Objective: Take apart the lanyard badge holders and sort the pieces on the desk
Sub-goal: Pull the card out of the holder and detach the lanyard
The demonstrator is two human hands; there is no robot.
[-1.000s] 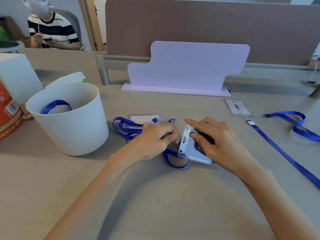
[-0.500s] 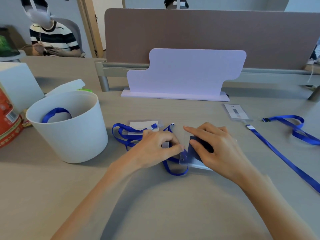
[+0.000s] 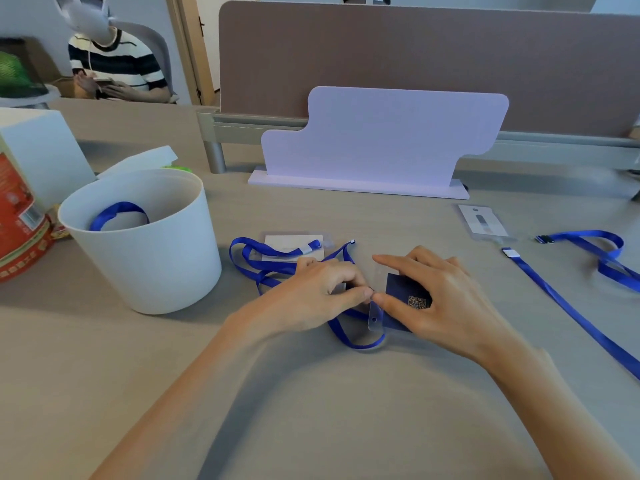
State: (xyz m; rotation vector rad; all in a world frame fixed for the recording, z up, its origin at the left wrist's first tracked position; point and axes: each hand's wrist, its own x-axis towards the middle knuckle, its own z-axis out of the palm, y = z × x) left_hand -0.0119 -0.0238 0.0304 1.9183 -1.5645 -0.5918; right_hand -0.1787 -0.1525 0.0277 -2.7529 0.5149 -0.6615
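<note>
Grey desk backed by a brown partition; left hand pinches the lanyard, right hand grips the badge holder.

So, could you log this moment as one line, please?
stage: detaching | left hand: pinches lanyard | right hand: holds badge holder

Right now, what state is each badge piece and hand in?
clear badge holder: held, dark card inside
blue lanyard: looped under the hands
left hand: pinches blue lanyard end at the holder's edge
right hand: grips clear badge holder
second badge holder: flat, second lanyard across it
third badge holder: flat, no lanyard attached
long lanyard: loose on desk
white bucket: upright, coiled lanyard inside
</note>
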